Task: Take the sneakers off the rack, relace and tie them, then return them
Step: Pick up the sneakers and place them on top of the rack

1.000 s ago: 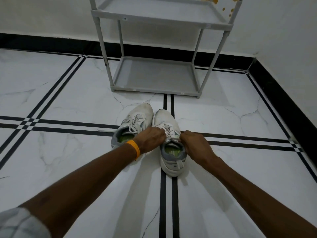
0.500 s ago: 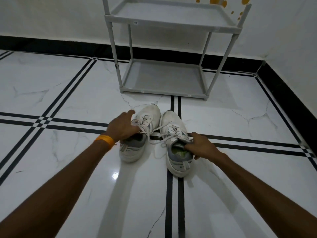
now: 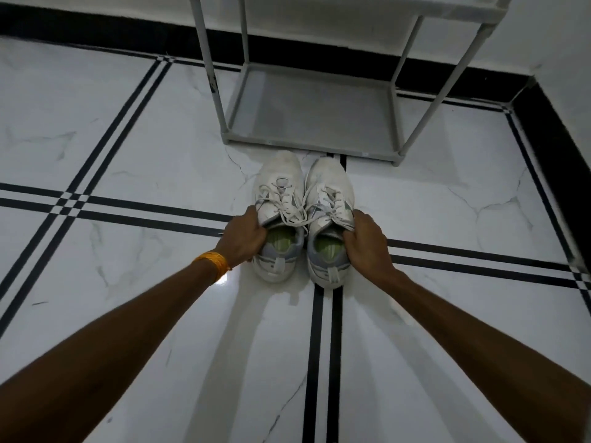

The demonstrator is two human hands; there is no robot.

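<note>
Two white sneakers with grey collars and green insoles stand side by side on the floor, toes toward the rack. My left hand [image 3: 243,235] grips the outer side of the left sneaker [image 3: 279,183] at its collar. On the other side, my right hand [image 3: 364,240] grips the collar of the right sneaker [image 3: 331,183]. Both pairs of laces are tied and lie loosely over the tongues. The grey shoe rack [image 3: 307,113] stands just beyond the toes, its bottom shelf bare.
White marble floor [image 3: 128,148] with black double lines crossing it. A black skirting band [image 3: 96,30] runs along the back wall and down the right wall, forming a corner at the far right. An orange band sits on my left wrist [image 3: 213,262].
My left hand moved from the right sneaker's laces over to the left sneaker and now grips its collar. My right hand shifted to the right sneaker's collar. The view came closer to the rack.
</note>
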